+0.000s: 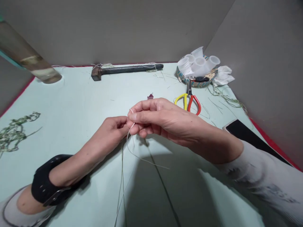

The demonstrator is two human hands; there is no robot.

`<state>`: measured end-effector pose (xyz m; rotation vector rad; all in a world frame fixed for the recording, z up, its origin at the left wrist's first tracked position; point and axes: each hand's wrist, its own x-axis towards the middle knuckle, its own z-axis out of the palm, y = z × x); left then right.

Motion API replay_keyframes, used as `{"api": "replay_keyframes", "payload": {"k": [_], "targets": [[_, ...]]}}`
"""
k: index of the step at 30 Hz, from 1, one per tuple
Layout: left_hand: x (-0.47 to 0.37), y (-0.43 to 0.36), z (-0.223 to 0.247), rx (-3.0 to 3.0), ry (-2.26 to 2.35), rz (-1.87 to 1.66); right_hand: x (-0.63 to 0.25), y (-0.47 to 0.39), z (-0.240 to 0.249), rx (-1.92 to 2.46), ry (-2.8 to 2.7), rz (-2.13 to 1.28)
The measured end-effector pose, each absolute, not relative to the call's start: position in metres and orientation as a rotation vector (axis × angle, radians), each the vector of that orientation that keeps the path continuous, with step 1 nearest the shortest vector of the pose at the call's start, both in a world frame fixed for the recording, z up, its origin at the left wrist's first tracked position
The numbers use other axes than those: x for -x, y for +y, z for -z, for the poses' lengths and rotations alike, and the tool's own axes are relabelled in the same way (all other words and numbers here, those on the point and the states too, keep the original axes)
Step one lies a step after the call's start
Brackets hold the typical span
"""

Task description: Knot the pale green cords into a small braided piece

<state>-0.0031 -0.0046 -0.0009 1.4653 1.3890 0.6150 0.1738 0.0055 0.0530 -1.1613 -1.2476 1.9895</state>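
My right hand (156, 118) is closed in a pinch, with a thin white thread (128, 142) between thumb and forefinger. The thread loops down and its loose end trails right over the table. My left hand (115, 129) meets it fingertip to fingertip, closed on thin greenish strands (122, 170) that hang toward the near edge. Its fingertips are partly hidden behind my right hand. Just beyond my hands lies a small dark red piece (150, 96). Nippers (190, 97) with one yellow and one red handle lie past my right wrist.
A hammer (132, 68) lies along the back edge. At the back right stand a basket (200, 84) of translucent plastic cups and a crumpled white tissue (222, 75). A phone (251, 138) lies right. Tangled green strands (14, 132) lie left, near a brownish cylinder (35, 60).
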Motion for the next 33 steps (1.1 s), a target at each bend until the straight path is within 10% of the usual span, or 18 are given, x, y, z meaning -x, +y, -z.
{"api": "replay_keyframes", "payload": {"k": [33], "targets": [[0.014,-0.025,0.005,-2.204,1.389,-0.514,-0.194,-0.014,0.012,1.406,-2.096,-0.858]]}}
